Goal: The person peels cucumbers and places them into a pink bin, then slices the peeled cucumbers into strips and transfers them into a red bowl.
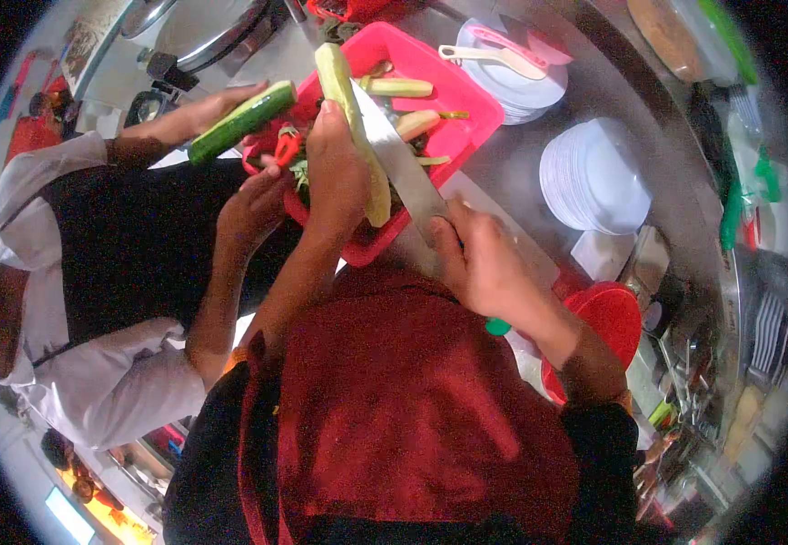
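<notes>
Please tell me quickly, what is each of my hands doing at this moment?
Left hand: closed around a long, pale peeled vegetable.
Right hand: closed on the handle end of a large knife.

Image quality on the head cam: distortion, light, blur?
Head view: strong fisheye, corners black, counter edge bowed; speckled noise in the dark apron; steel counter hazy with soft glare; knife blade pale and bright; screen at lower left blown out; rim clutter smeared, too soft to identify fully.
</notes>
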### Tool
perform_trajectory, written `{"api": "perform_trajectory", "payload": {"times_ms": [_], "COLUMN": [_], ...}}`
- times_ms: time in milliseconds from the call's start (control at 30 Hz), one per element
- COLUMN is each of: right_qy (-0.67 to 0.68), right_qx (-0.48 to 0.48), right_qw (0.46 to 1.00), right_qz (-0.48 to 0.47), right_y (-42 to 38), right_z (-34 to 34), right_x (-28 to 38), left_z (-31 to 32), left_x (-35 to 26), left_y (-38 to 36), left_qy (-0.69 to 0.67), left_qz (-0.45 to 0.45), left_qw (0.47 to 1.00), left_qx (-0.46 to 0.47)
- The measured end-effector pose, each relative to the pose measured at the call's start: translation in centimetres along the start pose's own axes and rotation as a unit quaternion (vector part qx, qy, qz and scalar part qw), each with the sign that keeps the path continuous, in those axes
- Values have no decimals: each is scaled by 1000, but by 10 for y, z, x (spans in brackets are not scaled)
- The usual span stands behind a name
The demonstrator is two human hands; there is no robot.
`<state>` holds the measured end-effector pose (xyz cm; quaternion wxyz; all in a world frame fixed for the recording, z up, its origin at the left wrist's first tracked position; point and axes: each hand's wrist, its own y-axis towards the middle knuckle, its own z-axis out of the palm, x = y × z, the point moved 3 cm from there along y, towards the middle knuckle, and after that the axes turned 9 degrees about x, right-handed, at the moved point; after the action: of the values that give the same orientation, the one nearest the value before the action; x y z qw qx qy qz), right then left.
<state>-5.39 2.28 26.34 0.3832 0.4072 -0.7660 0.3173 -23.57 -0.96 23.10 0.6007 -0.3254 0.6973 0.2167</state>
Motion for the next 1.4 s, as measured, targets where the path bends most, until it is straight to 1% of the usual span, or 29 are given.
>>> {"api": "perform_trajectory", "payload": {"times_ms": [67, 133, 200, 233, 300, 367, 433, 500, 533, 567, 600, 633, 667, 733, 767, 833, 1000, 1067, 1100, 1133, 1167, 1200, 1233, 1267, 1333, 1367, 1400], "right_qy": [-32, -38, -44, -42, -42, -51, -57, -61, -66, -70, -70, -61, -51, -57, -62, -56, -66, -26, -25, -18, -11, -11, -9, -6, -16, -26, -26], "right_qx": [-15, -5, 4, -1, -9, 0, -5, -14, -28, -40, -40, -21, -2, -2, -3, -12, -15, -19, -19, -18, -17, -17, -16, -15, -18, -21, -22], "right_qw": [999, 999, 999, 999, 999, 999, 998, 998, 997, 996, 996, 998, 999, 998, 998, 998, 998, 999, 999, 999, 999, 999, 1000, 1000, 999, 999, 999], "right_qz": [-16, 3, 22, 22, 20, -2, -2, -3, -22, -39, -39, -17, 6, 6, 7, 2, -8, -31, -29, -29, -31, -31, -23, -14, -24, -37, -35], "right_y": [-2, -4, -5, -5, -6, -9, -6, -3, -2, -3, -3, -2, -2, 0, 0, 5, 22, 24, 25, 28, 29, 28, 27, 27, 29, 30, 29], "right_z": [1, 4, 5, 5, 6, 11, 6, 3, 2, 2, 2, 4, 6, 10, 14, 20, 29, 29, 29, 28, 28, 28, 29, 29, 31, 30, 30], "right_x": [3, 4, 5, 5, 3, 0, 2, 3, 4, 5, 6, 5, 4, -1, -4, -6, -18, -19, -19, -18, -18, -17, -17, -18, -21, -22, -22], "left_z": [1, 1, 0, -1, -2, -8, -8, -7, -8, -7, -7, -6, -5, -3, -3, -4, -4, -3, -1, 2, 3, 2, 2, 2, 9, 9, 6], "left_x": [-3, -1, 4, 6, 5, 23, 22, 14, 22, 23, 14, 9, 6, 5, 12, 21, 16, 9, -4, -8, 12, 44, 44, 49, 34, 35, 39], "left_y": [1, 2, 7, 8, 13, 27, 28, 28, 33, 32, 29, 27, 26, 26, 27, 31, 33, 34, 30, 26, 31, 43, 47, 49, 41, 41, 42], "left_qy": [26, 52, 164, 164, 226, 215, 201, 138, 189, 190, 71, -50, -50, -53, -53, 33, -12, -19, -105, -190, -190, -153, -117, -118, -293, -293, -259], "left_qz": [7, 10, 69, 68, 120, 111, 99, 107, 127, 127, 67, 7, 5, -30, -31, 14, 46, 56, -10, -77, -80, -25, 33, 33, -49, -50, -36], "left_qw": [1000, 999, 984, 984, 966, 970, 974, 984, 973, 973, 995, 998, 998, 997, 997, 998, 997, 996, 992, 977, 976, 986, 991, 991, 954, 954, 964], "left_qx": [-3, -5, -23, -22, -32, -19, -9, -18, -33, -32, -33, -34, -35, -38, -39, -60, -62, -61, -64, -66, -64, -58, -51, -52, -41, -40, -44]}}
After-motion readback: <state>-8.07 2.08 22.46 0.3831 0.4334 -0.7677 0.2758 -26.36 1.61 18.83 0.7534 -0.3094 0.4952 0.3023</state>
